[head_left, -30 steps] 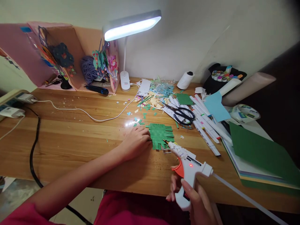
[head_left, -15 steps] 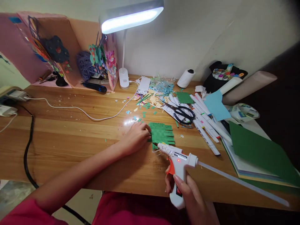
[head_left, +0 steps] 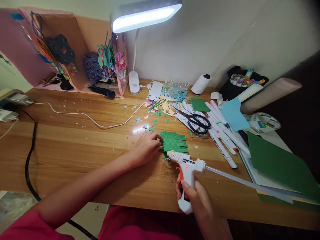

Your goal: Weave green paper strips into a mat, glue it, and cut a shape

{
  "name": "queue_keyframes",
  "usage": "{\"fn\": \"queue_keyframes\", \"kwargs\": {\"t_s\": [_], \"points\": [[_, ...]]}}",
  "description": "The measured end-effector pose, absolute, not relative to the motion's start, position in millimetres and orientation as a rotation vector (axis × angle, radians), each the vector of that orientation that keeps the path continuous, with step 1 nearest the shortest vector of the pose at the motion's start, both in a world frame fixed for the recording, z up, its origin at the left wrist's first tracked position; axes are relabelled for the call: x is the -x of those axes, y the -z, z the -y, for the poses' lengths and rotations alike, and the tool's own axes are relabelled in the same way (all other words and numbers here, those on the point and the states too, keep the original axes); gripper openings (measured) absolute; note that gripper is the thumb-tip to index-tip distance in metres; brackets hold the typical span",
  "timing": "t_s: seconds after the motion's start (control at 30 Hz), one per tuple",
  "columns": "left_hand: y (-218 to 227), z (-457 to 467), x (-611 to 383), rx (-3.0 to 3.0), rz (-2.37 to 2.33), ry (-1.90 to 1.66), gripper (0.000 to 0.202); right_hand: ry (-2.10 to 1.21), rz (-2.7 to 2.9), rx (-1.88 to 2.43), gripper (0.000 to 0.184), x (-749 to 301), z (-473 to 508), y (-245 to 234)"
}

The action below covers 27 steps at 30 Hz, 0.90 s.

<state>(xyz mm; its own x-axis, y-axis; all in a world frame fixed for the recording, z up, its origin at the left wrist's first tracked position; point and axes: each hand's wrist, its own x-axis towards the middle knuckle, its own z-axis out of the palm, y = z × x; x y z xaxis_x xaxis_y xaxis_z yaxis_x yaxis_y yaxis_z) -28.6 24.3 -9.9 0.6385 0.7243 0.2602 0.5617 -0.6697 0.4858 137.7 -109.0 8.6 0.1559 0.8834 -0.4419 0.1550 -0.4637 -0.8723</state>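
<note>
A woven mat of green paper strips (head_left: 174, 141) lies on the wooden desk, its strip ends loose along the right side. At its left edge, my left hand (head_left: 148, 146) has its fingers curled and closed on the mat's edge. My right hand (head_left: 193, 195) is wrapped round the handle of a white hot glue gun (head_left: 189, 171) with an orange trigger and a lit red light. The gun's dark nozzle points left at the mat's lower left corner, close to my left fingertips; whether it touches cannot be made out. A long glue stick (head_left: 246, 181) sticks out of its back.
Black-handled scissors (head_left: 197, 121) rest on white markers (head_left: 222, 146) to the right. Paper scraps (head_left: 166, 105) lie behind the mat. Green card sheets (head_left: 280, 163) are stacked at right. A white cable (head_left: 100, 126) crosses the desk from the lamp (head_left: 134, 82).
The glue gun in my right hand has shifted slightly left and up, its nozzle nearer my left fingers. My left hand stays at the mat's edge. The view has moved slightly.
</note>
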Motion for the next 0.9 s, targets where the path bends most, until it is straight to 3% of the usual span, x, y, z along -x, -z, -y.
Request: {"fn": "queue_keyframes", "kwargs": {"t_s": [0.9], "points": [[2.7, -22.0, 32.9, -2.470, -0.967, -0.608, 0.019, -1.375, 0.889, 1.761, 0.039, -132.6, 107.0, -12.3]]}}
